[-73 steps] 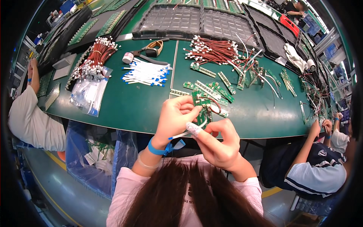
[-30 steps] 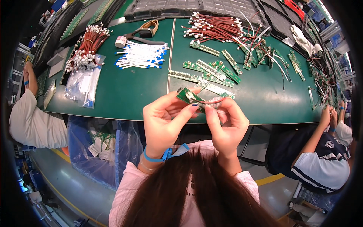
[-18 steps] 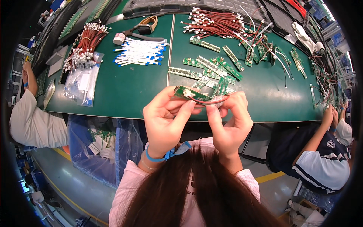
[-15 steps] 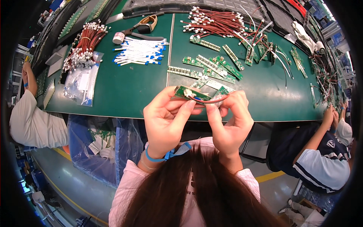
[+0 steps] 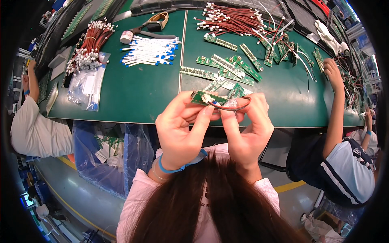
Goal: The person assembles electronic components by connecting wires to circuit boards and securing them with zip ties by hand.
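Observation:
In front of my chest my left hand [image 5: 180, 121] pinches a small green circuit board [image 5: 197, 97] with a white connector on it. A thin red and black cable [image 5: 245, 106] runs from that connector and bows out in a loop toward my right hand [image 5: 250, 129]. The fingers of my right hand are closed on the cable, close beside my left thumb; the exact grip is partly hidden. Just beyond my fingers lie several green circuit boards [image 5: 227, 67] with rows of pale parts.
Red cables [image 5: 231, 18] are heaped at the back, white flat cables [image 5: 150, 51] at centre left, beside pliers [image 5: 156, 34]. A bundle of red cables [image 5: 92, 38] and a plastic bag [image 5: 86, 87] lie left. A co-worker's hand [image 5: 333, 73] reaches in at right. A blue lined bin [image 5: 101, 162] stands below the edge.
The cable now bows out in a wider loop toward my right hand. At right, the co-worker's arm has come up over the table to the boards there.

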`<state>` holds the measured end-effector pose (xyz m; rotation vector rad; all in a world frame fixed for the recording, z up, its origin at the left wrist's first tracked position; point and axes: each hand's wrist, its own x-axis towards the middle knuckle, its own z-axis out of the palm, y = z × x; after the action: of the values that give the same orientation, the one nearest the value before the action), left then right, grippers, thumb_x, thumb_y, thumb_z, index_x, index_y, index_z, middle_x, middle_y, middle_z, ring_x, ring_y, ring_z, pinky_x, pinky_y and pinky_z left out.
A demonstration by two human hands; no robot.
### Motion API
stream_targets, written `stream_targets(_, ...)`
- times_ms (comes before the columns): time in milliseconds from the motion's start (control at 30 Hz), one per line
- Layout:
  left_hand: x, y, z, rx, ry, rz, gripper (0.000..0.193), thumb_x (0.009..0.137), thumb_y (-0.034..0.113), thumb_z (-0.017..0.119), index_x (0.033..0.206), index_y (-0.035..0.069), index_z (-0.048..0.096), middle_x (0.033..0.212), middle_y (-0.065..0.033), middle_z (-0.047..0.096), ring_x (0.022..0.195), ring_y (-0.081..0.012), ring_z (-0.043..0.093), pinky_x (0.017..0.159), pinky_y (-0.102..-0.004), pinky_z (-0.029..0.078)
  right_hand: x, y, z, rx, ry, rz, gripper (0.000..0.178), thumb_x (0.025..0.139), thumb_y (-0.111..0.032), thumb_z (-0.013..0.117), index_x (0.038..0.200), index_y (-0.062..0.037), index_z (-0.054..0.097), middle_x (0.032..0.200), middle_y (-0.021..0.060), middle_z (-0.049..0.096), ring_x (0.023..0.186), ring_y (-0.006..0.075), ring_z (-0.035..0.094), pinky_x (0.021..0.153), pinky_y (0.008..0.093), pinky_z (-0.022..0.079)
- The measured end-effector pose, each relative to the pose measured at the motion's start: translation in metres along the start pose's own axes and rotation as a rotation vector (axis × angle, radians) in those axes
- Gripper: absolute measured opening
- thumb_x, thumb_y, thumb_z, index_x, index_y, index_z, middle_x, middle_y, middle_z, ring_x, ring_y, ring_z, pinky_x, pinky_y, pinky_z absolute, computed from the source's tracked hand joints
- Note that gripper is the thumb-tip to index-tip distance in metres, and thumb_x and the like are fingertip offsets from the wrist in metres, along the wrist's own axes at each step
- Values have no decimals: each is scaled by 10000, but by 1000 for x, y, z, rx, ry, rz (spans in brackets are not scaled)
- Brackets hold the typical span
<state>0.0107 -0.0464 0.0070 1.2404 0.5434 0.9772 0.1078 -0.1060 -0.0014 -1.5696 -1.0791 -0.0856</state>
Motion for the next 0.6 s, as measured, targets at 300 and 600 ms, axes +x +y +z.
stream_targets(300, 0, 2, 2, 19, -3, 36, 200, 767, -99, 479, 965, -108, 449, 855, -153, 591, 748, -164, 595, 669, -238, 494, 0, -1, 0, 20, 9, 37, 149, 521, -43, 634, 629, -49, 531, 523, 1, 365, 529, 155, 359, 544, 281, 249)
stream_targets(600, 0, -1, 3, 3, 1, 47, 193, 761, -95, 491, 953, -112, 472, 841, -142, 597, 741, -150, 595, 659, -224, 488, -1, -2, 2, 110, 37, 113, 140, 522, -27, 621, 639, -48, 547, 520, -3, 359, 521, 143, 346, 522, 271, 236)
